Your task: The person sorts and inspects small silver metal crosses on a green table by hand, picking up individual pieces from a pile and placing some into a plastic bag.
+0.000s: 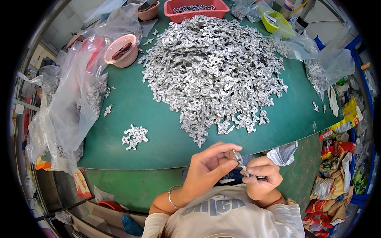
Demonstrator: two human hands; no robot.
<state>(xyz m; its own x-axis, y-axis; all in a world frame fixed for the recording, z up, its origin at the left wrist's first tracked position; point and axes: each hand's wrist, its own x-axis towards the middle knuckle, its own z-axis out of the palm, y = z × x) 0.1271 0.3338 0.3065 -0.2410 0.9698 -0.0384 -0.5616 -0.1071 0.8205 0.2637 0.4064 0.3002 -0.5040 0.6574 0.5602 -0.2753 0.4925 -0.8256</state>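
Both of my hands hold one small silvery metal casting (239, 158) just off the table's near edge. My left hand (210, 164) pinches its upper end between thumb and fingers. Lower down, the fingers of my right hand (262, 176) are closed on its other end; whether they also hold a small tool is hidden. Beyond my hands a big heap of similar castings (214, 75) spreads over the green table (166, 152). Left of the heap's tip lies a small cluster of castings (135, 137).
A pink basket (126, 59) with red-handled pliers stands at the left, beside clear plastic bags (75, 115). Behind the heap are a red basket (196, 16) of parts and a yellow-green basket (274, 23). A bag of castings (323, 73) lies at the right, above colourful sacks (331, 178) off the table.
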